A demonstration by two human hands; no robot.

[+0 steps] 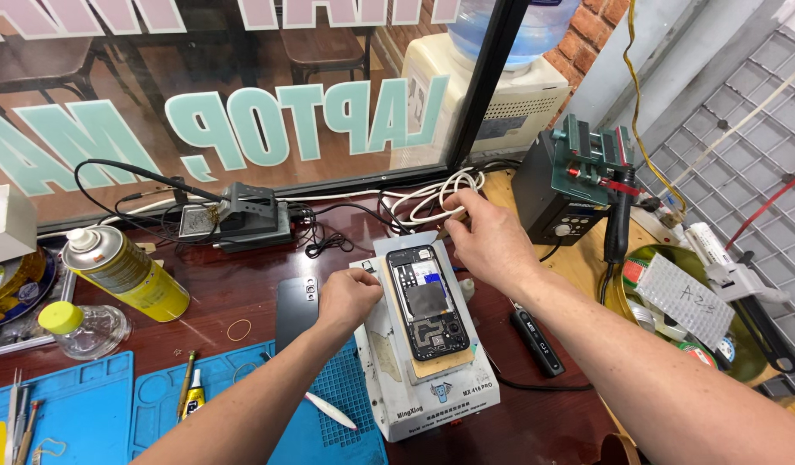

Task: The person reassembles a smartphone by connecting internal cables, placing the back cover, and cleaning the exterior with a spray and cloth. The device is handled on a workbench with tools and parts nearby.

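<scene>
Nearest you, your two forearms reach forward over the bench (242,301), which is dark red wood with blue mats (87,405) along its near edge. Between your hands stands a white heating machine (432,392), and the opened phone (427,300) lies flat on top of it, inner parts facing up.

Your left hand (347,297) sits just left of the phone, its grip curled and pressed together against the machine's left edge; whether it pinches anything there cannot be told. Your right hand (488,241) hovers past the phone's far right corner, thumb and forefinger pressed together on something small and pale that is too tiny to make out.

Beyond your right grip stands a dark soldering station (552,194), with a coil of white cable (436,198) just beside the fingertips. Well left of your left grip lies a yellow spray can (126,271) on its side, and near it a small clear bottle (87,331) with a yellow cap. Below your left grip, on the mat, lies a white pry tool (333,412). Right of the machine rests a black pen-shaped tool (537,340).
</scene>
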